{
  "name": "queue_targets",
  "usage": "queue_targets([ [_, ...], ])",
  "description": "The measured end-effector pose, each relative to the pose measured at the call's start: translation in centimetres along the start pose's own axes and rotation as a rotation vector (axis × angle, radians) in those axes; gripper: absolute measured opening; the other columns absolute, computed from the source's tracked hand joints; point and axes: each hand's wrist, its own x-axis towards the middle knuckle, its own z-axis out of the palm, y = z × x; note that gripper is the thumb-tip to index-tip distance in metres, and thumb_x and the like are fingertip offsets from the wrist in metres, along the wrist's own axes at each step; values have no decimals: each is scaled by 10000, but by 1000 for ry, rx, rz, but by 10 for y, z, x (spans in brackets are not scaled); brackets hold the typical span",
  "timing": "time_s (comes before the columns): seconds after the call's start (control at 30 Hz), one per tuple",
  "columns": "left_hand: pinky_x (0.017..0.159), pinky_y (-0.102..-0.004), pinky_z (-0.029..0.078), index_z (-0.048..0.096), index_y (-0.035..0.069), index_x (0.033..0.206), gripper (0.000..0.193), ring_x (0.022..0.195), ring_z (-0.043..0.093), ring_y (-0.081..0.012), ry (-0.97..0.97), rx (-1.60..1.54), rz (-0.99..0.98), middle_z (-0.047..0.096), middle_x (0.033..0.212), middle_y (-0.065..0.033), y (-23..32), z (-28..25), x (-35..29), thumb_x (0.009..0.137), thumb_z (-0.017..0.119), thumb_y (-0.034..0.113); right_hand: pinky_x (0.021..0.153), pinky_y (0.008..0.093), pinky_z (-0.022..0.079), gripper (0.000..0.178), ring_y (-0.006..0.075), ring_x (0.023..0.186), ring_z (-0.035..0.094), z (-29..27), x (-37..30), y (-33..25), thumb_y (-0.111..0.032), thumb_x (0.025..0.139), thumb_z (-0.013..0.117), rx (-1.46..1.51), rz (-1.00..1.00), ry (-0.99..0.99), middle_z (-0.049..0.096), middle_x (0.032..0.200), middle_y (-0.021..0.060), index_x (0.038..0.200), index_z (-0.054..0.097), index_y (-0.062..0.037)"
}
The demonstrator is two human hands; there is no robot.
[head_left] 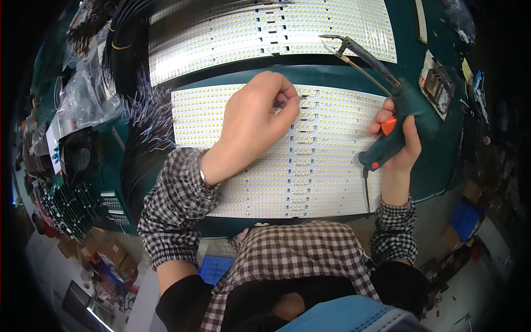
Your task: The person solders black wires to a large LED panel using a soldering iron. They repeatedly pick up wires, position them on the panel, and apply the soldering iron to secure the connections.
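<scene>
A white LED panel [243, 191], made of rows of strips dotted with small yellowish LEDs, lies flat in front of me. Above its upper middle, my left hand [257, 113] is closed in a pinch near a column of small dark parts. Something small and dark shows between those fingers, too hidden to name. My right hand [402, 138] is wrapped around the handle of a green soldering gun [417, 110] with an orange-red trigger. The gun's thin metal tip and wire feed arm point up and left, over the gap behind the panel and apart from it.
A second LED panel [343, 25] lies farther back. At left are a bundle of black wires [130, 61] with stripped ends, clear plastic bags [88, 83] and stacked green circuit boards [69, 205]. A stained flat pad [436, 83] rests on the green table [442, 160] at right.
</scene>
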Motion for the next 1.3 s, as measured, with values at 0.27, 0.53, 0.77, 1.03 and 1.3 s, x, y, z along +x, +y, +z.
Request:
queue_targets([
  [0.27,537,-197,382,580,5,830,105,631,484,-54,-2,-61,89,556,716,2,6,-6,16,780,626,84,698,343,515,498,227,779,625,-3,0,5,-381,887,505,2,-15,-10,611,916,117,1140,454,45],
  [0.53,573,-329,463,575,35,755,77,642,586,-233,-28,83,96,578,738,-89,-2,3,18,732,609,100,695,350,544,498,241,812,625,2,-7,-7,-389,912,455,-4,-7,28,609,934,120,1157,443,45],
  [0.77,537,-302,441,584,44,739,62,604,563,-206,-16,-30,54,569,715,-69,-9,5,16,714,622,85,674,340,574,539,283,917,615,14,-38,-18,-359,938,396,-161,-9,132,587,1020,152,1232,397,92],
  [1.03,527,-179,370,578,33,789,56,641,488,-35,-69,-42,70,548,698,18,-12,4,18,755,618,52,662,300,565,519,264,893,607,5,-66,-14,-344,946,375,-220,13,161,578,986,132,1220,414,94],
  [1.3,541,-305,454,570,45,719,70,604,574,-195,-1,44,108,569,708,-67,-6,5,19,705,630,80,639,302,569,509,250,874,599,9,-70,-13,-325,939,404,-238,18,198,580,925,129,1208,417,106],
])
